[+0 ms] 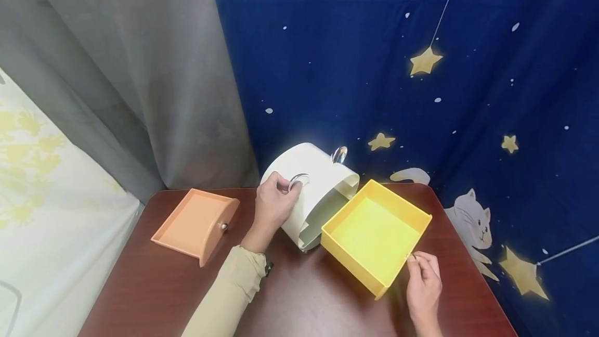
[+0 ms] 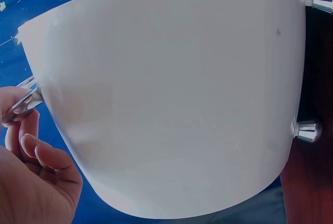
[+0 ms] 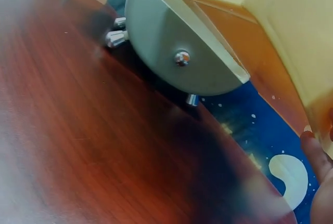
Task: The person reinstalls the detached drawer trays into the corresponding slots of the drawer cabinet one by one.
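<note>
My left hand (image 1: 276, 199) pinches one metal ring handle (image 2: 27, 102) of a white rounded desktop drawer cabinet (image 1: 301, 165), which lies tipped on the table. Silver cone-shaped feet (image 2: 309, 131) stick out from its base in the left wrist view. A grey-green drawer front with a round knob (image 3: 182, 57) sits in the cabinet. With thumb and fingertips my right hand (image 1: 423, 285) holds a yellow drawer (image 1: 379, 233) by the middle of its front edge; the grip itself is partly hidden. That drawer is tilted, its inside bare, close beside the cabinet's open side.
An orange drawer (image 1: 196, 222) with a silver knob (image 1: 224, 227) lies on the left of the dark red wooden table (image 1: 299, 295). Behind the table hang a grey curtain (image 1: 187, 92) and a blue star-patterned curtain (image 1: 327, 66). A second ring handle (image 1: 339, 155) stands up from the cabinet.
</note>
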Motion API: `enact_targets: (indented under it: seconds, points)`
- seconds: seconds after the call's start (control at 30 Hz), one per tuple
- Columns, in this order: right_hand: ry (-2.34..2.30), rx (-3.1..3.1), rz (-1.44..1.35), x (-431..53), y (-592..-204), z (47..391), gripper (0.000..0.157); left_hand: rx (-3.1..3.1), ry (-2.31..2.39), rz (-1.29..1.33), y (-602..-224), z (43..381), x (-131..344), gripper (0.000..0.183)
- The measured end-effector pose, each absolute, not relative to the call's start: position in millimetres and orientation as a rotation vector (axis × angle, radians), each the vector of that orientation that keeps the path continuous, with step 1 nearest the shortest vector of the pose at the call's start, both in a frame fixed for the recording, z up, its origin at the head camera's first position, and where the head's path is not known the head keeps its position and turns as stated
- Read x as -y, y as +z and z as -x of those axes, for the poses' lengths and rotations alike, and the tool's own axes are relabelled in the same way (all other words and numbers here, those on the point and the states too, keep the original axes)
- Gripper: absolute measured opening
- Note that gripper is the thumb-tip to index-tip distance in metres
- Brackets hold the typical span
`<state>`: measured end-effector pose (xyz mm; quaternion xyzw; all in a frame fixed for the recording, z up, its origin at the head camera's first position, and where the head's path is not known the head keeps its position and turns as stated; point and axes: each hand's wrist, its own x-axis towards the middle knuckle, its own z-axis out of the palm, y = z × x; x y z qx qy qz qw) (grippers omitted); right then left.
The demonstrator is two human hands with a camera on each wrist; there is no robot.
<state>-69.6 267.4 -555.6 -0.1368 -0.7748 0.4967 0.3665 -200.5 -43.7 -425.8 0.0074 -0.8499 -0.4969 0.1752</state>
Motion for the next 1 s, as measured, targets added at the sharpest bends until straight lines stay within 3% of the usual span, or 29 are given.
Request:
enact_targets:
  seconds: [0.4, 1.0]
  points:
    - [1.305, 1.956, 0.299, -234.5, -524.7, 56.4, 0.015, 2.423, -1.408, -0.025, -426.2, 201.6, 45.3, 0.026]
    - [1.268, 1.913, 0.204, -221.4, -527.3, 59.6, 0.015, 2.404, -1.424, -0.018, -427.3, 201.4, 45.4, 0.026]
